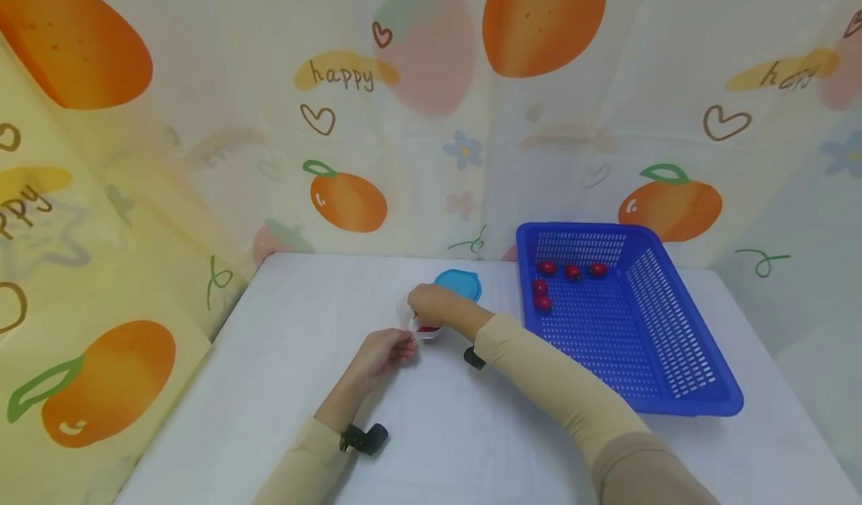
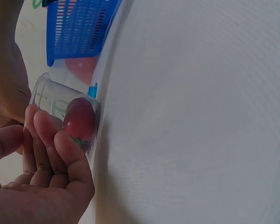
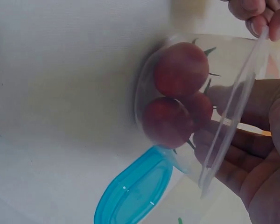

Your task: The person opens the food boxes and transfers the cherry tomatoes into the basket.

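A small clear plastic container (image 3: 233,116) stands on the table with cherry tomatoes (image 3: 182,70) inside, red with green stems. My left hand (image 1: 382,352) pinches the container's rim between thumb and fingertips, at its near left side. From above, my right hand (image 1: 438,307) reaches through the container's mouth. In the right wrist view its fingers (image 3: 228,140) look fairly straight and spread, their tips close beside the tomatoes; whether they touch one is unclear. Just behind the container lies a light blue lid (image 1: 461,283), partly covered by the right hand in the head view.
A large blue plastic basket (image 1: 700,340) stands to the right, with several cherry tomatoes (image 1: 572,272) near its far left corner. The white table (image 1: 296,295) meets a fruit-printed cloth (image 1: 417,146) at the back. My right forearm passes close to the basket's left side.
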Demonstrator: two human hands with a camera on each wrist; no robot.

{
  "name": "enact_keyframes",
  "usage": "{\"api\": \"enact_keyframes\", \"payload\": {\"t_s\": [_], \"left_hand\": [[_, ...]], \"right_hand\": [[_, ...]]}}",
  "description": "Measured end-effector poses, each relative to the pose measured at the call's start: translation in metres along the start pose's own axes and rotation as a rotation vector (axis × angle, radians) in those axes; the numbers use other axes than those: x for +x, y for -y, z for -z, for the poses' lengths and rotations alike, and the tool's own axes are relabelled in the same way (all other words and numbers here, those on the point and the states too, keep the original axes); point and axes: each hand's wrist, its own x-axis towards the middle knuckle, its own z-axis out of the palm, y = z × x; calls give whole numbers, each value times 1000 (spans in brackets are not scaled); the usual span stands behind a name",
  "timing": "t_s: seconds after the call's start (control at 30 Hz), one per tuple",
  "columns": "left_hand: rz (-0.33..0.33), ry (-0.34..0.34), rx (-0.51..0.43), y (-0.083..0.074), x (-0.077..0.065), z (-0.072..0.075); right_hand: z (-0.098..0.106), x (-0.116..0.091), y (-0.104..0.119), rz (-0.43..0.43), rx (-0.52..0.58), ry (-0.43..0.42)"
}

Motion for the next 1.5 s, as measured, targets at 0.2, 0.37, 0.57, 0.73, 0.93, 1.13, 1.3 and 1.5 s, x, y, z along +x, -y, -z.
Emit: {"api": "enact_keyframes", "payload": {"t_s": [0.2,0.37,0.57,0.73,0.93,1.13,1.3,1.5], "left_hand": [[5,6,8,3,-2,0],[8,5,13,3,-2,0],[2,4,15,2,-3,0],[1,10,13,-1,-3,0],[6,15,14,-4,-5,0],[17,43,14,-11,-10,-1],[9,28,11,-5,-6,0],[11,-5,9,4,1,0]], "right_hand": [[-9,4,3,-9,-27,6],[-15,7,2,5,-76,-12],[-15,7,0,21,-100,-16],[-13,6,-1,18,-69,-25],[-13,5,-2,19,-67,-23],[-12,5,-1,1,-19,-33],[-4,1,-4,21,79,-54],[13,-10,-13,19,165,-70]]}}
